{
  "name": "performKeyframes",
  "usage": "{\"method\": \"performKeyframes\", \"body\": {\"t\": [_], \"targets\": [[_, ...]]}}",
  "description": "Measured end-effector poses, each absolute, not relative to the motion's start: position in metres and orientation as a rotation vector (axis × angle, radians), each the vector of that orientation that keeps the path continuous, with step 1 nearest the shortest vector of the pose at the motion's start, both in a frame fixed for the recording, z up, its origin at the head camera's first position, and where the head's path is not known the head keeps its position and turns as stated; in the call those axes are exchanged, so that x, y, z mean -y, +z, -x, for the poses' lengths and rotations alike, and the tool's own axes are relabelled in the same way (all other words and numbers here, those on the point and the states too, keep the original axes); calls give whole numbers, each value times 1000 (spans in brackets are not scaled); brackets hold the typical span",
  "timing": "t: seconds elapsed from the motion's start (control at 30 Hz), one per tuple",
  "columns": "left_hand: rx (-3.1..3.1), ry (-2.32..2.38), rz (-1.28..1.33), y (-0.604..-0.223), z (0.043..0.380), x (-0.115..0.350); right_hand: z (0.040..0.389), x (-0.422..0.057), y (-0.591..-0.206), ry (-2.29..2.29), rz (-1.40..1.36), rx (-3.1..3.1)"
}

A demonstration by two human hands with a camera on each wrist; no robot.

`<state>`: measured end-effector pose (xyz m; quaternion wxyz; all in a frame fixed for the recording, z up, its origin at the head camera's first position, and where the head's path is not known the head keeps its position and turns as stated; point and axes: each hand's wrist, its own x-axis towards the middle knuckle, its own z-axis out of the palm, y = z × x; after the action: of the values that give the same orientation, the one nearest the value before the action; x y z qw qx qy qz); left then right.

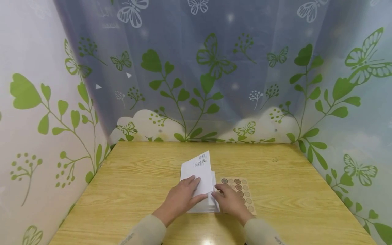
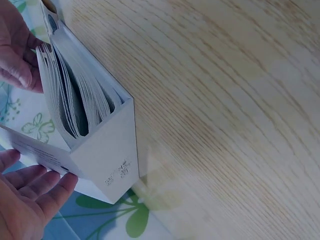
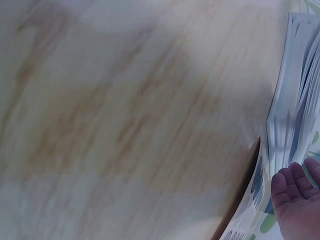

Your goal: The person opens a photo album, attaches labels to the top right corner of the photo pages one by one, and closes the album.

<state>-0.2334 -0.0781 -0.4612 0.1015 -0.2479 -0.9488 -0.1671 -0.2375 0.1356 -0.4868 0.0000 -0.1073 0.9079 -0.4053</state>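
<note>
A white book with dark handwriting-like characters on its cover stands near the table's front, its pages fanned apart in the left wrist view. My left hand rests on the cover with its fingers fairly straight and the thumb stretched along the lower edge. At the book's right side, my right hand has its fingers bent at the page edges, thumb and forefinger about them. Part of its fingertips is hidden by the pages. Under and beside this hand lies a tan sheet of round stickers.
A wood-grain table carries the book and the sheet. Curtains with green plants and butterflies hang behind it and on both sides.
</note>
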Motion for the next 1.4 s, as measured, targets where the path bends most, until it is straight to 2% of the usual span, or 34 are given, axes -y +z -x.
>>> {"method": "performKeyframes", "body": {"t": [0.67, 1.4], "targets": [[2732, -769, 716, -455, 231, 98, 236, -123, -498, -1211, 453, -2827], [2523, -1406, 521, -443, 229, 128, 237, -121, -499, -1073, 370, -2893]]}}
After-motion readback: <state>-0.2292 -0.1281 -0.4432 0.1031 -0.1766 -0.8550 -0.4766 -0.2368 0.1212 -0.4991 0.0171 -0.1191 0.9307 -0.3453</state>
